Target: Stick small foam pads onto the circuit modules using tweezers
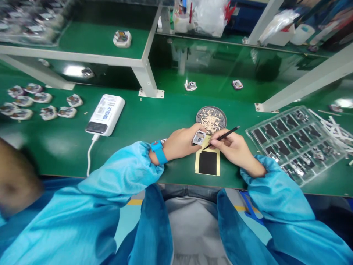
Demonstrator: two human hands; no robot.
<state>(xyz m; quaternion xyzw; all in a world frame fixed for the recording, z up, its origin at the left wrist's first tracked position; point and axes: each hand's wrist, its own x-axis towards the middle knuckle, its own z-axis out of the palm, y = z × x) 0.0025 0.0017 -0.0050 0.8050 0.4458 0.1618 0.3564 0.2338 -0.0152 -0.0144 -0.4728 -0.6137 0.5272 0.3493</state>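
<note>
My left hand (180, 143), a blue band at its wrist, is closed around a small white-rimmed electronic part (199, 137) whose metallic inside faces up. In my right hand (231, 147) is a slim black pen-like tool (226, 133), pinched between the fingers. Its pointed end slants down to the left, close to the part; whether they touch I cannot tell. Below both hands lies a yellow backing sheet (197, 165) bearing a black rectangle (207, 163). Just beyond the hands stands a round grey dish (198, 117) with many tiny pale pieces in it.
On the right, a clear compartment tray (249, 130) holds black and metallic pieces, beside white strips (335, 129). A white box-shaped device (106, 114) with a cable stands left, near several similar parts (41, 97). Shelf legs (147, 79) rise behind. Another person's blurred head (16, 180) is at far left.
</note>
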